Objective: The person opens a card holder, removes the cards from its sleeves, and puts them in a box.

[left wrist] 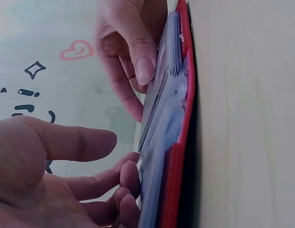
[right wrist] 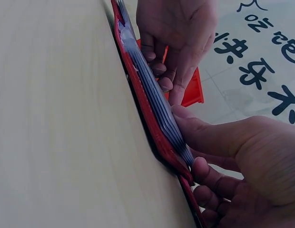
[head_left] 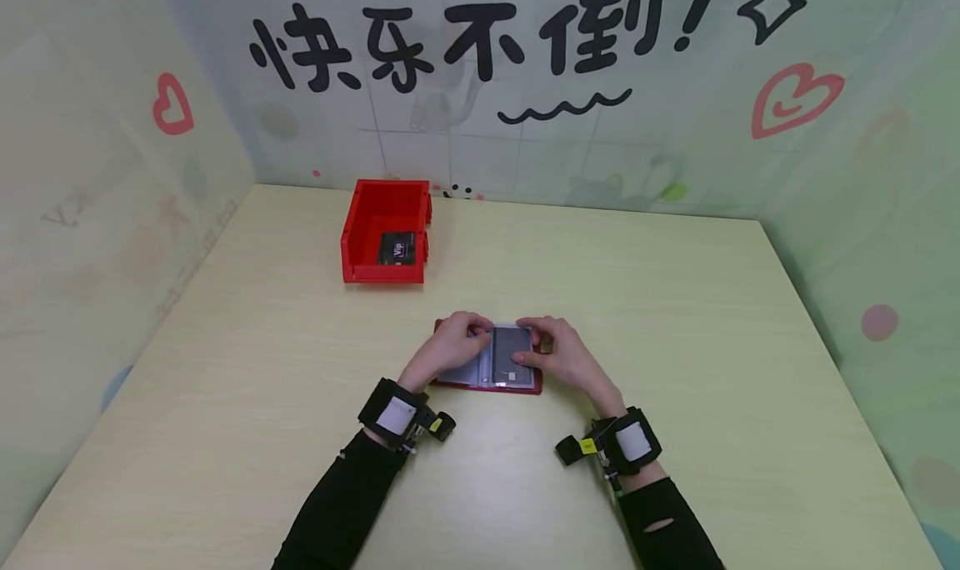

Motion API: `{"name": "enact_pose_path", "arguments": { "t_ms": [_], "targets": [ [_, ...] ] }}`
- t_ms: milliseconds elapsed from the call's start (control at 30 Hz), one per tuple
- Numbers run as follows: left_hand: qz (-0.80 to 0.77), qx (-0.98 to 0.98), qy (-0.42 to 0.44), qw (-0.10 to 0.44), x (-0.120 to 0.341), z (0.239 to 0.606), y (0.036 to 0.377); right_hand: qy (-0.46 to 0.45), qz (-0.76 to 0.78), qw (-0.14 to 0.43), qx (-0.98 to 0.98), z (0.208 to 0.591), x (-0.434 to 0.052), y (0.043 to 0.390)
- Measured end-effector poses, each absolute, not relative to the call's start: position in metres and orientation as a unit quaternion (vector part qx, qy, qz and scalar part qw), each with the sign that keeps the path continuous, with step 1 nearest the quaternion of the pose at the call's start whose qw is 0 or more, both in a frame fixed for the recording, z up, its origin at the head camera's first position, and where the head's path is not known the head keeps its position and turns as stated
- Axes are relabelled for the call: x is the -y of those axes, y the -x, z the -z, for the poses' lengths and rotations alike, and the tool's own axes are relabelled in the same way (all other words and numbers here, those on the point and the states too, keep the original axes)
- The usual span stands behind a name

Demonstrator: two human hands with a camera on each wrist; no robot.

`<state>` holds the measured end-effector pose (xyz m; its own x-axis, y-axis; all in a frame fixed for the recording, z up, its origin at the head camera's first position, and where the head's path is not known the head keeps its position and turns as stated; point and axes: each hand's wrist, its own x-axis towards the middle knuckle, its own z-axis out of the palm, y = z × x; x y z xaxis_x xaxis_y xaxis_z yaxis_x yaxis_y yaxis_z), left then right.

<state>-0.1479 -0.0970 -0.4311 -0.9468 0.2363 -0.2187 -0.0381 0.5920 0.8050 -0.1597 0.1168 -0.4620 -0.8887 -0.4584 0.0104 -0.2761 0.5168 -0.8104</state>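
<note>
A card holder (head_left: 474,376) with a red cover and clear plastic sleeves lies spread on the table. A dark card (head_left: 512,355) shows on its right-hand page. Over the left-hand page is my left hand (head_left: 456,342), its fingertips touching the sleeves while the thumb stands apart in the left wrist view. My right hand (head_left: 564,353) grips the right edge of the card holder, thumb on the page and fingers bent at the edge. In the right wrist view the stacked sleeves (right wrist: 159,107) show edge-on beside the right thumb.
A red bin (head_left: 384,274) stands behind and left of the card holder, with a black card marked "Vip" (head_left: 397,248) inside. Printed cloth walls (head_left: 480,157) bound the pale wooden table (head_left: 637,287) at the back and both sides.
</note>
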Motion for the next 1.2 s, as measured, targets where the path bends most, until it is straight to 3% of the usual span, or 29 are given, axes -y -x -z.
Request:
{"name": "enact_pose_path", "arguments": {
  "t_ms": [200, 1200],
  "targets": [
    [-0.46, -0.872, -0.035, 0.166, 0.0946, 0.4301, 0.1469, 0.211, 0.447, 0.104, -0.863, 0.4632, -0.1164, 0.1599],
    [-0.451, -0.882, -0.029, 0.132, 0.0903, 0.4353, 0.1485, 0.215, 0.426, 0.093, -0.874, 0.4618, -0.1159, 0.16]
  ]
}}
